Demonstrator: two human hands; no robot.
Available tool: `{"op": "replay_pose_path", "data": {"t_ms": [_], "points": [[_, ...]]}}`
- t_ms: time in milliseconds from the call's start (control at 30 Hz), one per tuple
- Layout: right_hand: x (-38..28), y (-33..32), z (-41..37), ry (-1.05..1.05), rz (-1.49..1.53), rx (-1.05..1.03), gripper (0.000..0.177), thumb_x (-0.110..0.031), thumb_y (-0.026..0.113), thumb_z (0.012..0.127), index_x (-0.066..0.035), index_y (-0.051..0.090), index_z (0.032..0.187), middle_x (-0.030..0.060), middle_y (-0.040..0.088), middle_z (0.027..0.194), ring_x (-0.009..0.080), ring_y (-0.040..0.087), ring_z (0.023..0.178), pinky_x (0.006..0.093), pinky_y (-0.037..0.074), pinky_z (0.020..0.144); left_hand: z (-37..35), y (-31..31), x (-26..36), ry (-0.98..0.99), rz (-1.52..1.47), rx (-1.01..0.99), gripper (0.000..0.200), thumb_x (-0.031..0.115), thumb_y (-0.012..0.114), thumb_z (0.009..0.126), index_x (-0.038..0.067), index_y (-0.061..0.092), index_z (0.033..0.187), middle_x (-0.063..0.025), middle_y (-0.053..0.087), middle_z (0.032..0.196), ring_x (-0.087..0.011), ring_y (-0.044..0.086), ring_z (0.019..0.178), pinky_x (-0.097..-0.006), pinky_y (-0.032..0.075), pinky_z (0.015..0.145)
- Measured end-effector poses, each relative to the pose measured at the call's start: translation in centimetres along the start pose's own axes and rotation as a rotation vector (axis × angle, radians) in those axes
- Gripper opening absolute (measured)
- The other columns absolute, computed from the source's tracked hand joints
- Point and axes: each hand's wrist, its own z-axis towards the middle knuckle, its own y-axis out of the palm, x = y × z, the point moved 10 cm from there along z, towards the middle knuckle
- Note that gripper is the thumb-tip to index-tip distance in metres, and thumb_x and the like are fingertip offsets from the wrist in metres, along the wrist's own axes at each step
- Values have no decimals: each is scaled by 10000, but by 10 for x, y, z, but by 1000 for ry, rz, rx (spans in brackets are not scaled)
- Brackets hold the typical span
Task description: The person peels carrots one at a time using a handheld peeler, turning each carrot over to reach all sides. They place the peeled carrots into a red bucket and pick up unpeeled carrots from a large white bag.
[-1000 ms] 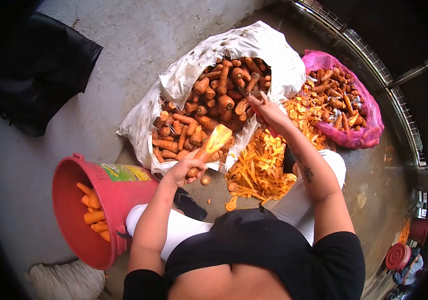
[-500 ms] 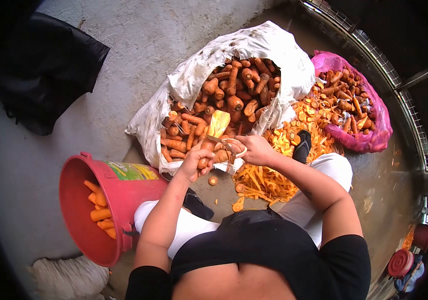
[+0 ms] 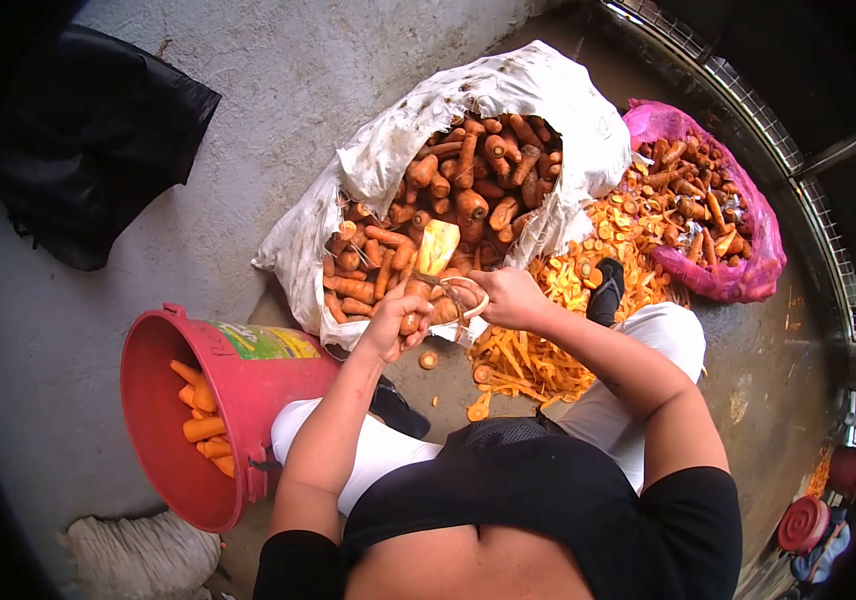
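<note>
My left hand [image 3: 390, 327] grips the thick lower end of a carrot [image 3: 437, 248], whose bright, peeled upper part points away from me. In my right hand [image 3: 514, 298] is a peeler [image 3: 474, 308] with a pale looped handle, its blade end against the carrot close to my left fingers. Just beyond both hands, a white sack [image 3: 588, 125] lies open, full of unpeeled carrots [image 3: 470, 205]. Orange peelings [image 3: 533, 365] are heaped on the floor to the right of the sack's mouth.
A red bucket [image 3: 163, 430] lies tilted at my left, with several peeled carrots [image 3: 204, 428] inside. A pink bag [image 3: 758, 240] of carrots and scraps stands at the far right. Black sheeting [image 3: 98, 140] hangs at upper left; a pale sack [image 3: 143, 555] lies below the bucket.
The peeler's looped handle has turned slightly and sits a little lower beside the carrot. My left hand keeps its hold, and the surroundings look the same.
</note>
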Motion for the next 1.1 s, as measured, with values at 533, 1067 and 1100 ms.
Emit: {"op": "replay_pose_path", "data": {"t_ms": [533, 1067, 1100], "points": [[-4, -7, 1, -190, -297, 203, 464, -515, 514, 911, -75, 576, 778, 138, 612, 594, 332, 623, 567, 443, 467, 501, 1, -5, -10, -120, -33, -47, 223, 66, 492, 826, 11, 459, 1040, -73, 488, 617, -91, 371, 333, -197, 291, 289], [129, -29, 8, 517, 821, 325, 439, -484, 526, 927, -101, 626, 1117, 105, 665, 781, 236, 639, 682, 398, 499, 621, -18, 0, -7, -170, 147, -96, 452, 74, 555, 804, 42, 437, 1239, -39, 505, 605, -75, 385, 356, -196, 297, 315], [116, -26, 12, 399, 664, 341, 422, -475, 533, 917, -106, 632, 1095, 146, 680, 826, 258, 663, 737, 422, 503, 667, -17, 2, -6, -161, 135, -100, 432, 76, 555, 805, 44, 442, 1221, -40, 506, 607, -77, 388, 358, -198, 300, 317]]}}
